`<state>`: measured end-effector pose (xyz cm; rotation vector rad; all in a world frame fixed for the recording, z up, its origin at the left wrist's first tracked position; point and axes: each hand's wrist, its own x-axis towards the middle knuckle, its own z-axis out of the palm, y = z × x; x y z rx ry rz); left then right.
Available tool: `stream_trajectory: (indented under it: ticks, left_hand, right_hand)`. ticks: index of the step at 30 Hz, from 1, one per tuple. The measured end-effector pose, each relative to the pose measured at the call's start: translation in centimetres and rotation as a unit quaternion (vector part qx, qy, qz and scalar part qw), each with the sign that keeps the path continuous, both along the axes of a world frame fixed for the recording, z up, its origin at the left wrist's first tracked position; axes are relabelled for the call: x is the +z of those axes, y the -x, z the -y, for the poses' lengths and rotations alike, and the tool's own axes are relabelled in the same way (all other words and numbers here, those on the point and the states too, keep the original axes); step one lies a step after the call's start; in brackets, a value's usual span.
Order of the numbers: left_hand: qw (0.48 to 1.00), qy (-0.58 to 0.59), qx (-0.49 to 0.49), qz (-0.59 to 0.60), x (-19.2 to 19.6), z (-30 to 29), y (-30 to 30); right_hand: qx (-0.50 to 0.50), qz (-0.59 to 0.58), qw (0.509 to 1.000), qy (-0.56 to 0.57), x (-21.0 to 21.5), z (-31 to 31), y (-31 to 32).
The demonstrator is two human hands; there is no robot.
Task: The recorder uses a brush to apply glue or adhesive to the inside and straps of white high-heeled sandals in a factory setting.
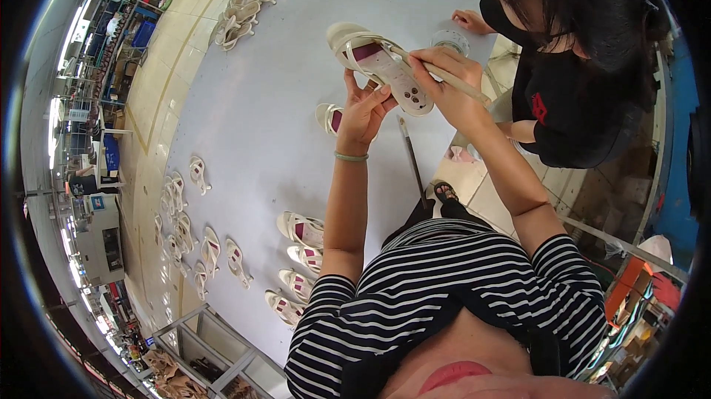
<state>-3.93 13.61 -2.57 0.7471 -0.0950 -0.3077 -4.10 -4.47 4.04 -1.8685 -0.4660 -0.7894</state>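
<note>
My left hand [364, 114] is closed around the side of a cream strappy sandal [404, 82], holding it raised over the table with its insole toward me. The insole has a dark red patch near the straps and several dark spots at the heel end. A slim brush with a pale wooden handle [463, 85] is gripped in my right hand [448, 73]. The brush's front end meets the sandal's straps; its tip is too small to make out. Below my left hand, another sandal [326, 118] lies partly hidden behind it.
On the pale table [252, 140], a dark-handled brush [412, 156] lies near my waist. A clear jar [450, 42] stands by a co-worker [578, 103] at the right. Several sandals lie in groups, including a left cluster [178, 210] and a far cluster [241, 14].
</note>
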Motion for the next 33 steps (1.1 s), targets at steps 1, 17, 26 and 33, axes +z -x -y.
stream_trajectory:
  ticks: [1, 17, 26, 33]
  left_hand:
    - [1.000, -0.006, 0.001, -0.001, 0.1, 0.0, 0.0]
    - [1.000, 0.008, 0.002, -0.011, 0.1, -0.3, 0.1]
    - [1.000, 0.017, 0.003, -0.008, -0.3, -0.2, 0.1]
    - [1.000, 0.015, 0.001, -0.014, 0.0, -0.4, 0.3]
  right_hand:
    - [-0.001, 0.007, 1.000, 0.004, 0.0, 0.0, 0.0]
    - [-0.008, -0.038, 0.999, 0.014, 0.7, 0.4, 0.7]
    - [0.009, -0.004, 1.000, -0.014, -0.1, -0.2, 0.6]
    - [0.006, 0.009, 1.000, 0.001, -0.4, -0.6, 0.4]
